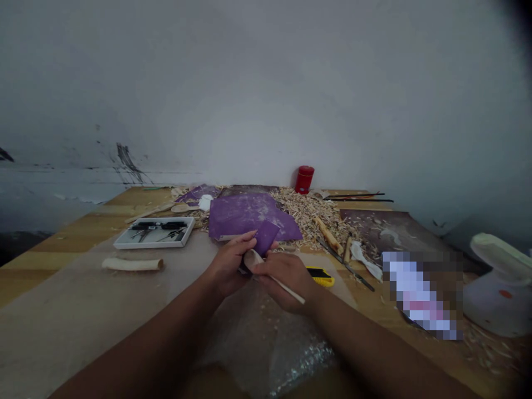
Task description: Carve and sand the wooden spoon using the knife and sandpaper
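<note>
**Two hands, one spoon, one scrap of purple**

Count first: 2 hands in shot, both the person's own, meeting at mid-table. L hand [228,265] has its fingers curled shut on 1 small purple scrap [266,236], which stands up just above the knuckles. R hand [286,280] is closed round 1 wooden spoon [252,259], thumb laid along the top and handle poking out past the heel of the hand toward the wrist. Scrap and spoon bowl touch, right btw. the two hands, held just above the bubble wrap [274,343].

The spoon itself is pale, bare wood with a rounded bowl and a thin straight handle. Only the bowl's edge and the handle's tail show, the rest is under fingers.

Round the table:
- 1 big purple sheet [249,215] lies flat just beyond the hands, and 1 more purple piece [198,193] sits further back on the left.
- 1 white tray [124,239] of dark tools is at left, w/ 1 pale wooden stick [133,264] in front of it.
- 1 yellow knife [322,276] lies just beside the R hand.
- 1 heap of shavings [305,210] sits behind it, w/ 1 red can [304,179] at the wall.
- 1 white appliance [499,299] is at far right.

Loose tools near the shavings are too dim to count.
</note>
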{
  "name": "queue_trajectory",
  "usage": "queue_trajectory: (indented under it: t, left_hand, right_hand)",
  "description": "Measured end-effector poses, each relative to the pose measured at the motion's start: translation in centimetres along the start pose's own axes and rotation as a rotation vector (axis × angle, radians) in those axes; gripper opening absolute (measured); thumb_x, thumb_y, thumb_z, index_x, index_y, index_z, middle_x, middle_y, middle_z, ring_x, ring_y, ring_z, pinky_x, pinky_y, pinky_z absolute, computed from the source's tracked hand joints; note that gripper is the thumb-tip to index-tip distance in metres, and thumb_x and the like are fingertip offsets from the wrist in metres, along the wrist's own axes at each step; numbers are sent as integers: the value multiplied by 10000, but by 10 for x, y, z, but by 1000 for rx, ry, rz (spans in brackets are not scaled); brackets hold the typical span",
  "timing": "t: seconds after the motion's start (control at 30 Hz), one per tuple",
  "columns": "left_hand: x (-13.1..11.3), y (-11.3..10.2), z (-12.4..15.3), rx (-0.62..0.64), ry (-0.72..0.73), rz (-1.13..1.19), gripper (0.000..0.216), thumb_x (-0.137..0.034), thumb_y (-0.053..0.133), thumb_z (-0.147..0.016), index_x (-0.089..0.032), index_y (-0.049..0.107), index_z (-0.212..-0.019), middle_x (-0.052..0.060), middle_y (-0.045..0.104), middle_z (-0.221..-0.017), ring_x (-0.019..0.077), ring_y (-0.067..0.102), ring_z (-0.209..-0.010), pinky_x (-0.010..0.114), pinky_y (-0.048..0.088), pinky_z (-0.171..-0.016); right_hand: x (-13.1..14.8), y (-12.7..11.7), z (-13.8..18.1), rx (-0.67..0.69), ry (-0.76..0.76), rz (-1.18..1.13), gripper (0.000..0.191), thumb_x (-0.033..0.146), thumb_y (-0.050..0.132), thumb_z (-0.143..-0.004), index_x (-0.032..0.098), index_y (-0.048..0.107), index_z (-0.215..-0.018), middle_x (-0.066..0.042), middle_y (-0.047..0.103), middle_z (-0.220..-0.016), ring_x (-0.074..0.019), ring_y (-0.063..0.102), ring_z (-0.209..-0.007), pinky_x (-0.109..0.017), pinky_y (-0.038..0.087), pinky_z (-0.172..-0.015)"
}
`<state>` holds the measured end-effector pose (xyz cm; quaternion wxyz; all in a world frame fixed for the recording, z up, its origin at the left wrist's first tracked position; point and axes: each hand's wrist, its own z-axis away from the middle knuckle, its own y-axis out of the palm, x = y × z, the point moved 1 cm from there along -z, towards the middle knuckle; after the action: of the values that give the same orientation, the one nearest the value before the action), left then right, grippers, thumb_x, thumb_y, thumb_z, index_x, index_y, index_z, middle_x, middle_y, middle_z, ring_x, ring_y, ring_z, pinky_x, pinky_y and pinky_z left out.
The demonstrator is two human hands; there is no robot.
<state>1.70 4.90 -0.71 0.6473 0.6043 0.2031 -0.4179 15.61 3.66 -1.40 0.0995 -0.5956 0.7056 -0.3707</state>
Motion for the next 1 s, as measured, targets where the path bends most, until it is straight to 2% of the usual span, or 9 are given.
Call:
queue_trajectory:
  t: [0.17, 0.23, 0.3, 0.43, 0.57, 0.67, 0.77, 0.87, 1.0]
  left_hand:
    - [-2, 1, 1, 68, 31, -61, 127, -193, 515, -754, -144, 568, -859, 36, 605, -716, 120, 575, -600, 209, 450, -503]
    - [-2, 0, 1, 81, 28, -83, 150, -247, 501, -769, -132, 573, -832, 47, 601, -730, 117, 566, -591, 197, 433, -469]
    - [-2, -1, 0, 72, 0, -82, 207, -305, 479, -781, -130, 575, -838, 58, 605, -725, 123, 565, -589, 210, 439, -484]
    - [-3, -3, 0, 0, -49, -84, 281, -387, 447, -783, -140, 575, -817, 39, 596, -630, 128, 555, -539, 246, 454, -517]
    - [-4, -3, 2, -46, 31, -238, 279, -395, 481, -760, -136, 571, -813, 14, 564, -579, 102, 503, -450, 196, 386, -397]
    - [-4, -3, 2, -29, 63, -292, 269, -385, 488, -756, -137, 564, -825, 8, 551, -570, 100, 491, -439, 201, 384, -391]
    - [-7, -5, 3, 52, 62, -272, 228, -349, 490, -761, -144, 569, -823, 17, 571, -630, 112, 526, -494, 239, 435, -463]
    - [-13, -8, 3, 181, -26, -305, 218, -310, 499, -755, -119, 589, -811, 59, 606, -699, 142, 572, -555, 276, 458, -532]
    - [-16, -11, 3, 198, -20, -285, 244, -321, 519, -743, -102, 579, -652, 39, 580, -563, 118, 541, -481, 224, 417, -471]
  right_hand:
    - [-12, -14, 0, -152, 77, 44, 199, 199, 452, -790, 240, 533, -967, -2, 616, -755, -131, 563, -687, -266, 427, -656]
    - [-15, -17, 1, -205, 130, 92, 209, 198, 450, -792, 241, 530, -981, -6, 612, -761, -132, 561, -685, -264, 423, -642]
    - [-13, -13, 3, -149, 101, 132, 205, 207, 442, -794, 224, 536, -975, -18, 598, -748, -138, 548, -679, -270, 419, -636]
    - [-7, 0, 5, 63, -49, 157, 218, 228, 418, -793, 200, 548, -965, -36, 566, -721, -145, 519, -666, -269, 409, -622]
    - [-12, -2, 3, -27, 10, 144, 215, 213, 420, -800, 193, 537, -979, -20, 551, -672, -128, 500, -603, -251, 391, -582]
    - [-15, -5, 2, -22, 24, 135, 221, 211, 424, -796, 187, 538, -984, -30, 568, -711, -133, 516, -631, -257, 397, -597]
    - [-14, -10, 3, -56, 43, 39, 212, 207, 444, -788, 210, 551, -971, -21, 588, -725, -128, 537, -645, -255, 411, -615]
    - [-14, -19, 5, -137, 139, -135, 201, 215, 477, -778, 239, 573, -953, -3, 605, -735, -122, 556, -652, -252, 424, -612]
    - [-13, -27, 6, -234, 312, -459, 174, 260, 481, -785, 238, 605, -906, 0, 602, -750, -124, 555, -655, -252, 432, -576]
